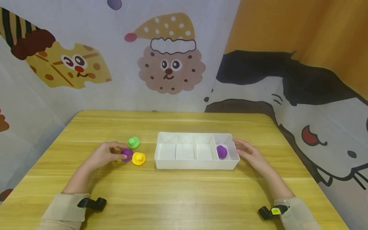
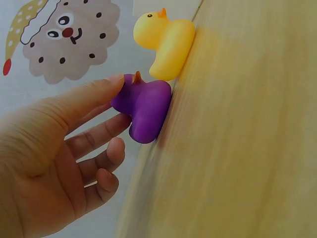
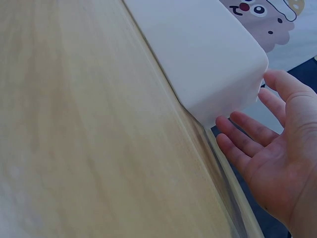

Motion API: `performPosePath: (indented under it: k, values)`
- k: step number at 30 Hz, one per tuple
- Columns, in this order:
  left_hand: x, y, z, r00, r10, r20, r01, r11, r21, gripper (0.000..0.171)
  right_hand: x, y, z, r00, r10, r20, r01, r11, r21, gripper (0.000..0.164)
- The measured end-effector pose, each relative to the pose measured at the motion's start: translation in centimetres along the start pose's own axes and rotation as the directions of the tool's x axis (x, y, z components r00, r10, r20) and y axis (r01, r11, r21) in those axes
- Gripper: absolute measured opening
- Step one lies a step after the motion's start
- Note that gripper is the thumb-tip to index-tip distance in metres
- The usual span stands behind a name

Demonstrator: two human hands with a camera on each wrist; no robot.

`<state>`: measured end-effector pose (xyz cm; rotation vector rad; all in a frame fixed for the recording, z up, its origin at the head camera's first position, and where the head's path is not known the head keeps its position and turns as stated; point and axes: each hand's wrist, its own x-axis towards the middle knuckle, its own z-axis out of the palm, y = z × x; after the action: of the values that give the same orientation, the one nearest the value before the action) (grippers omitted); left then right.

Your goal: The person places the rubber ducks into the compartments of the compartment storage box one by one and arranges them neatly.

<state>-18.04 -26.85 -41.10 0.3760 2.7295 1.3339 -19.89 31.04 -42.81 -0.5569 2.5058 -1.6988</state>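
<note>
My left hand (image 1: 104,154) pinches the head of a purple rubber duck (image 2: 148,106) between thumb and fingertips, the duck standing on the table. Right beside it is a yellow rubber duck (image 1: 139,158), and just behind sits a green rubber duck (image 1: 133,142). To the right, a white box (image 1: 195,164) is divided into several compartments in a row. Its rightmost compartment contains another purple duck (image 1: 221,152). At the box's right end, my right hand (image 1: 249,153) has its fingers extended, fingertips at the end wall, as the right wrist view shows too.
The wooden table (image 1: 184,195) reaches back to a cartoon-printed curtain (image 1: 115,99). Each forearm wears a black wrist device, one (image 1: 92,203) on the left and one (image 1: 272,211) on the right.
</note>
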Motion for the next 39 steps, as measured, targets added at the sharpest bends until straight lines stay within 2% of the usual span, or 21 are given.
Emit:
performPosePath:
  k: [10, 21, 25, 32, 39]
  values:
    - [0.1, 0.1, 0.4, 0.999, 0.031, -0.008, -0.031, 0.999, 0.020, 0.031, 0.0, 0.0, 0.0, 1.000, 0.006, -0.003, -0.006, 1.000, -0.006, 0.049]
    - [-0.1, 0.3, 0.1, 0.999, 0.043, -0.012, -0.042, 0.999, 0.011, 0.031, 0.1, 0.1, 0.0, 1.000, 0.004, -0.005, -0.004, 1.000, 0.003, 0.048]
    - [-0.2, 0.5, -0.3, 0.997, 0.063, -0.039, -0.062, 0.998, 0.019, 0.031, 0.1, 0.0, 0.1, 1.000, 0.006, -0.008, -0.006, 1.000, -0.012, 0.048]
    - [-0.3, 1.1, -0.6, 0.996, 0.054, -0.072, -0.055, 0.999, -0.004, 0.030, 0.1, 0.1, 0.1, 1.000, 0.005, -0.008, -0.005, 1.000, -0.013, 0.049]
    - [-0.6, 2.4, -0.6, 0.986, 0.108, -0.130, -0.106, 0.994, 0.024, 0.027, 0.1, 0.2, 0.1, 1.000, 0.001, -0.011, -0.001, 1.000, -0.013, 0.048]
